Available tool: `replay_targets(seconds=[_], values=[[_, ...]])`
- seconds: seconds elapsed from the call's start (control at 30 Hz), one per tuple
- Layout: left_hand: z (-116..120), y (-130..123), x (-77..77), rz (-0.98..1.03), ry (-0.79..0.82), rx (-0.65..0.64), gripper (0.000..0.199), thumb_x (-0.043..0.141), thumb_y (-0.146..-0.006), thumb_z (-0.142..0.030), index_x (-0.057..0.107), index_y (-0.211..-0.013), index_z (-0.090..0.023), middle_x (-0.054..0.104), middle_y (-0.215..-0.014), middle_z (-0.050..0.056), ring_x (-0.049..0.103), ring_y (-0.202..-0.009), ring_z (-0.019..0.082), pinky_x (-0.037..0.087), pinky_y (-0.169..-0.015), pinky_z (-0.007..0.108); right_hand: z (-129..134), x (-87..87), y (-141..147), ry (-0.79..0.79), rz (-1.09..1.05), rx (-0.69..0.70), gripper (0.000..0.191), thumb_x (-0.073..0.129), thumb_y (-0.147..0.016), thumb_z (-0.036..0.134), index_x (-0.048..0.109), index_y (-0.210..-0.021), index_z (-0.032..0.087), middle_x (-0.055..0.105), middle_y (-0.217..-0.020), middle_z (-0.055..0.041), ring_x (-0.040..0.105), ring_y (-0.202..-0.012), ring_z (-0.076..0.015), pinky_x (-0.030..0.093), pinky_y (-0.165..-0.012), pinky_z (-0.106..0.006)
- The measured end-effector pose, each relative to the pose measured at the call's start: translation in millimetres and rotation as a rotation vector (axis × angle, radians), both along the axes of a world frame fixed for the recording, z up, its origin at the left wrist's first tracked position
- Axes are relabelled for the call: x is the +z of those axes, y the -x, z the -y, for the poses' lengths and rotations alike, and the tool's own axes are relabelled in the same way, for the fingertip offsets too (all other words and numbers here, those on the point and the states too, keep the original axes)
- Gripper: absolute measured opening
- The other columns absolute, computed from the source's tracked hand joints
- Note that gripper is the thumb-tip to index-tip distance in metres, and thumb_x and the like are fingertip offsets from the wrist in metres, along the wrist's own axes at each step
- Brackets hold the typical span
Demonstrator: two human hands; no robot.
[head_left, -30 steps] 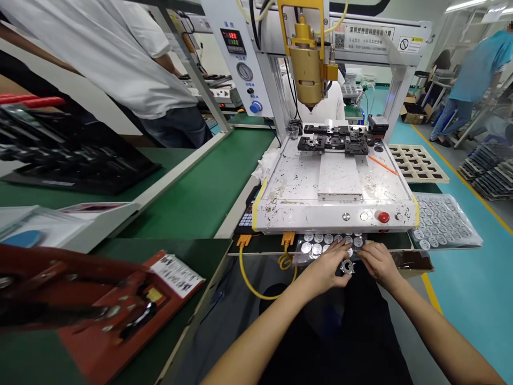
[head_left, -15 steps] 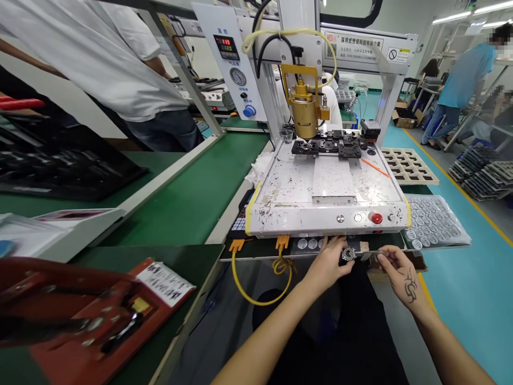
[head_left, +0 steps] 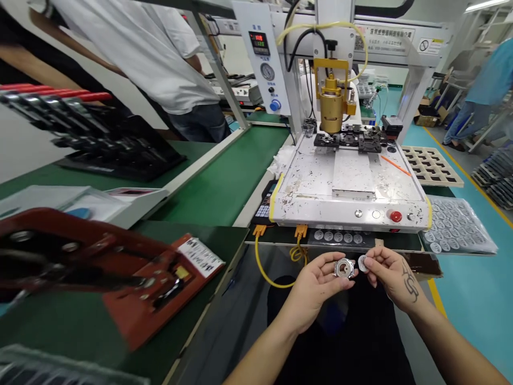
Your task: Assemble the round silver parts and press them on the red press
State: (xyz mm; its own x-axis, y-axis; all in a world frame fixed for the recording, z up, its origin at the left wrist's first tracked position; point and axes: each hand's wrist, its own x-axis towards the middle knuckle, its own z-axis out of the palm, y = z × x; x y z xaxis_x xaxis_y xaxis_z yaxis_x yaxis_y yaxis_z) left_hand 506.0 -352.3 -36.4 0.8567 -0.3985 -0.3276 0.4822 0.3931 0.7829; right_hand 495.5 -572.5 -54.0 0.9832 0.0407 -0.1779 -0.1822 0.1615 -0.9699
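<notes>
Head view: my left hand [head_left: 316,283] grips a round, lugged metal case [head_left: 339,268], fingers along its left side, thumb at the lower edge; its open ring faces up toward me. My right hand [head_left: 395,278] pinches a pale round disc [head_left: 363,263] narrowly by its right edge, thumb in front. Disc sits just right of the case, a slim gap between, the two not touching. Both lie at my fingertips, over my dark-clothed lap, nearer me than the bench edge. Beyond: a row of round discs [head_left: 339,237] along that edge, below the white dispensing machine [head_left: 308,206]. Disc markings too small to read.
</notes>
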Motion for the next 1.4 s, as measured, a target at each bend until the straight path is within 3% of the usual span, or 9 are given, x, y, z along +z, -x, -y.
replay_targets(seconds=[0.13, 0.27, 0.47, 0.57, 0.7, 1.13, 1.4], values=[[-8, 8, 7.3, -0.042, 0.067, 0.058, 0.052, 0.093, -0.083, -0.042, 0.076, -0.121, -0.012, 0.083, -0.117, 0.015, 0.079, -0.108, 0.026, 0.066, -0.097, 0.038, -5, 4.9, 5, -0.037, -0.022, 0.081, 0.033, 0.082, -0.095, 0.049, 0.066, -0.091, 0.020, 0.066, -0.070, 0.0020, 0.055, -0.058, -0.0109, 0.044, -0.058, -0.025], [-13, 17, 8.9, 0.001, 0.085, 0.067, 0.051, 0.090, -0.086, -0.045, 0.077, -0.125, -0.014, 0.082, -0.120, 0.015, 0.077, -0.117, 0.031, 0.064, -0.104, 0.042, -8, 11.8, 10, -0.089, -0.073, 0.122, 0.037, 0.081, -0.095, 0.051, 0.061, -0.088, 0.021, 0.067, -0.076, 0.0009, 0.052, -0.057, -0.0108, 0.041, -0.057, -0.026], [-13, 26, 8.8, 0.060, 0.064, 0.074, 0.049, 0.087, -0.090, -0.045, 0.077, -0.129, -0.017, 0.082, -0.121, 0.014, 0.077, -0.119, 0.032, 0.064, -0.105, 0.045, -11, 24.3, 12, 0.141, -0.035, 0.218, 0.039, 0.072, -0.100, 0.056, 0.060, -0.087, 0.021, 0.051, -0.069, 0.0045, 0.040, -0.059, -0.0109, 0.029, -0.056, -0.026], [-14, 28, 9.9, 0.077, 0.059, 0.101, 0.048, 0.087, -0.090, -0.045, 0.078, -0.128, -0.017, 0.083, -0.118, 0.012, 0.078, -0.114, 0.030, 0.065, -0.104, 0.045, -18, 36.5, 11, 0.325, 0.123, 0.215, 0.034, 0.068, -0.102, 0.051, 0.061, -0.086, 0.022, 0.057, -0.084, -0.0003, 0.051, -0.076, -0.0158, 0.041, -0.068, -0.029], [-13, 29, 11.5, 0.104, 0.049, 0.118, 0.047, 0.087, -0.090, -0.045, 0.079, -0.128, -0.018, 0.083, -0.118, 0.012, 0.078, -0.115, 0.030, 0.065, -0.105, 0.045, -28, 45.8, 11, 0.413, 0.266, 0.212, 0.026, 0.067, -0.103, 0.042, 0.061, -0.087, 0.023, 0.064, -0.114, -0.0051, 0.060, -0.104, -0.0212, 0.047, -0.091, -0.032], [-8, 36, 12.2, 0.136, 0.035, 0.119, 0.044, 0.084, -0.092, -0.045, 0.079, -0.128, -0.020, 0.081, -0.126, 0.011, 0.077, -0.119, 0.030, 0.063, -0.108, 0.043, -36, 46.9, 13, 0.420, 0.238, 0.199, 0.026, 0.069, -0.101, 0.041, 0.062, -0.084, 0.024, 0.065, -0.110, -0.0040, 0.061, -0.099, -0.0203, 0.050, -0.087, -0.030], [-4, 39, 12.2, 0.160, -0.018, 0.120, 0.047, 0.080, -0.095, -0.047, 0.076, -0.131, -0.018, 0.079, -0.129, 0.013, 0.077, -0.118, 0.030, 0.062, -0.111, 0.047, -36, 39.7, 14, 0.404, 0.243, 0.190, 0.026, 0.066, -0.104, 0.042, 0.061, -0.085, 0.024, 0.062, -0.112, -0.0043, 0.060, -0.105, -0.0214, 0.049, -0.088, -0.031]])
